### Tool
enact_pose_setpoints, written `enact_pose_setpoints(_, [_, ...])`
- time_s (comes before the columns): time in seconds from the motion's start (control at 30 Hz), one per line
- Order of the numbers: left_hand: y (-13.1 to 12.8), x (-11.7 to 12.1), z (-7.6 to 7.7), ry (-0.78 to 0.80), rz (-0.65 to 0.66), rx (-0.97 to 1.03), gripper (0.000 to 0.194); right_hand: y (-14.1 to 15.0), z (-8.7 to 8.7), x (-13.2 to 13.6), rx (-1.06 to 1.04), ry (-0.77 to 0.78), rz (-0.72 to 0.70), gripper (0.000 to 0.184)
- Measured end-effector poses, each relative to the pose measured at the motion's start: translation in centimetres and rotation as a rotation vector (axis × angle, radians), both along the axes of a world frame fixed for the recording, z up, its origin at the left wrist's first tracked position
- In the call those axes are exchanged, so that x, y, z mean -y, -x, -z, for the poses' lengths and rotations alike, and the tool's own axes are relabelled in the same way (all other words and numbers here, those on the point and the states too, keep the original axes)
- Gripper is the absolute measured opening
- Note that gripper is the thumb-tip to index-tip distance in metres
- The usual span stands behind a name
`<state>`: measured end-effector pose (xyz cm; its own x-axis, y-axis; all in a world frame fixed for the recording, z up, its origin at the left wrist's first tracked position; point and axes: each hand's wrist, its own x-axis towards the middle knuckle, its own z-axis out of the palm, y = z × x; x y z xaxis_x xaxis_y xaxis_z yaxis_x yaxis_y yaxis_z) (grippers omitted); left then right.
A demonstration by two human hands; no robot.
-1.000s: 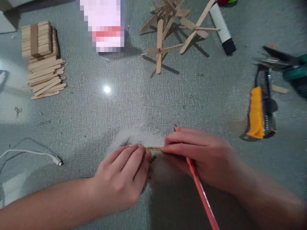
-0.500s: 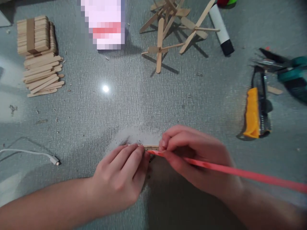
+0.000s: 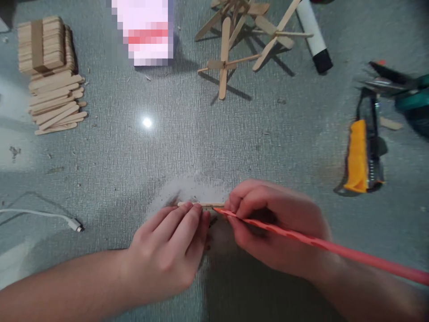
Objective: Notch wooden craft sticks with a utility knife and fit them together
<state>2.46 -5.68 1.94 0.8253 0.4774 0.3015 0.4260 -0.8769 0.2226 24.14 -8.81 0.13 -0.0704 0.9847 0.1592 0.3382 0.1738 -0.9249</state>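
While left hand grips flat wooden stick, red pencil slants.

We seem to be at a craft spot, perhaps in a home, though we cannot tell the room. Our grey textured desk carries banded wooden sticks at far left, crossed-stick shapes at the far side, a yellow-handled cutter at right and a white cable at left.
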Motion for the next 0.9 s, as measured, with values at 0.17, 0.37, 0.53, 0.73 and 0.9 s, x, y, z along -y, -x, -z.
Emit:
enact_pose_setpoints(0.17, [-0.11,-0.2,-0.14,-0.008,0.004,0.004,0.021,-0.04,0.14,0.18,0.055,-0.018,0.023,0.027])
enact_pose_setpoints(0.37, [0.08,-0.01,0.01,-0.004,0.014,-0.003,0.022,0.11,-0.07,0.2,0.098,-0.015,0.041,0.028])
enact_pose_setpoints(0.53, [0.07,0.06,-0.06,-0.002,0.02,-0.012,0.024,0.15,-0.1,0.05,0.087,-0.007,0.053,0.027])
enact_pose_setpoints(0.73, [0.07,-0.09,0.0,-0.003,0.018,-0.016,0.023,0.28,-0.21,-0.1,0.077,0.002,0.046,0.028])
enact_pose_setpoints(0.9, [-0.01,-0.18,-0.05,0.003,0.022,-0.009,0.024,0.32,-0.26,-0.17,0.083,-0.001,0.032,0.028])
